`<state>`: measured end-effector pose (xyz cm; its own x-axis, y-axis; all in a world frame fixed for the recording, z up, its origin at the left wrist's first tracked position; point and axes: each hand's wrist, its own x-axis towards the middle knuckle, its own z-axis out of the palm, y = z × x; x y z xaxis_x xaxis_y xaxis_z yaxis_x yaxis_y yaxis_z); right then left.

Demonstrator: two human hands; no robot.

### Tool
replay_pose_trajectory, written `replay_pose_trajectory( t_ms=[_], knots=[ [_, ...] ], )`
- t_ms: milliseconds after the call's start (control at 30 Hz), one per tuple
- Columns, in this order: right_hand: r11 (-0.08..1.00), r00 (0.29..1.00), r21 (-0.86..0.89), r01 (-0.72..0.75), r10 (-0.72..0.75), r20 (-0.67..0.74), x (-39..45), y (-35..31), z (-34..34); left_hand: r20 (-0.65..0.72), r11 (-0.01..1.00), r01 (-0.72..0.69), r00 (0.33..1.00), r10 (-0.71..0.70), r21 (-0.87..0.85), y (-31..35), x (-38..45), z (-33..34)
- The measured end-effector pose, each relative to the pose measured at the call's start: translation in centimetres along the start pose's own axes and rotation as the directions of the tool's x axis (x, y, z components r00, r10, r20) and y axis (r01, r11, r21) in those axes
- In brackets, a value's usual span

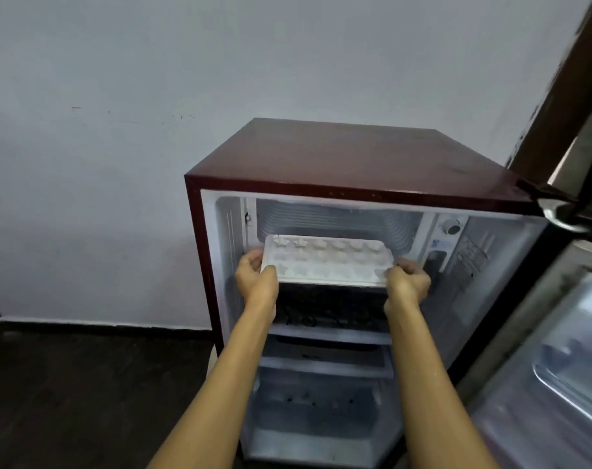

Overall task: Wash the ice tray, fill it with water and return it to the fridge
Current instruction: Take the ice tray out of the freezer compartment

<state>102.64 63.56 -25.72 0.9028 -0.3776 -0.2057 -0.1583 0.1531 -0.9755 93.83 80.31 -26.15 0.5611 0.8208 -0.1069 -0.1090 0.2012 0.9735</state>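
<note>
The left hand (255, 274) is closed on the left short edge of the white plastic ice tray with moulded cavities (326, 260), and the right hand (408, 282) is closed on its right short edge. The tray is held level at the mouth of the freezer compartment (342, 220), in the top part of the small dark red fridge (338, 160). The fridge door (558, 350) is seen open at the right. Below the tray, white shelves (328, 335) are seen.
</note>
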Motion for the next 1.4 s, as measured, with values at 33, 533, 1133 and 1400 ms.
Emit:
replay_pose_trajectory(
  t_ms=[33,533,1133,1400],
  knots=[
    [1.0,1.0,0.029,-0.008,0.008,-0.008,-1.0,0.6,-1.0,-0.006,1.0,0.018,1.0,-0.018,-0.015,-0.3,-1.2,-0.9],
    [0.975,0.966,0.098,-0.197,0.21,-0.15,-12.8,8.0,-16.2,-0.109,0.988,0.155,0.982,-0.151,0.026,-5.7,-16.0,-10.6],
    [0.975,0.885,0.183,-0.123,0.191,-0.425,-21.7,6.8,-39.8,0.202,0.959,0.277,0.938,-0.283,0.059,-7.4,-35.5,-10.2],
    [0.955,0.78,0.286,-0.078,0.237,-0.58,-28.2,6.4,-51.7,0.401,0.899,0.4,0.805,-0.437,0.177,-8.3,-47.2,-10.9]
  ],
)
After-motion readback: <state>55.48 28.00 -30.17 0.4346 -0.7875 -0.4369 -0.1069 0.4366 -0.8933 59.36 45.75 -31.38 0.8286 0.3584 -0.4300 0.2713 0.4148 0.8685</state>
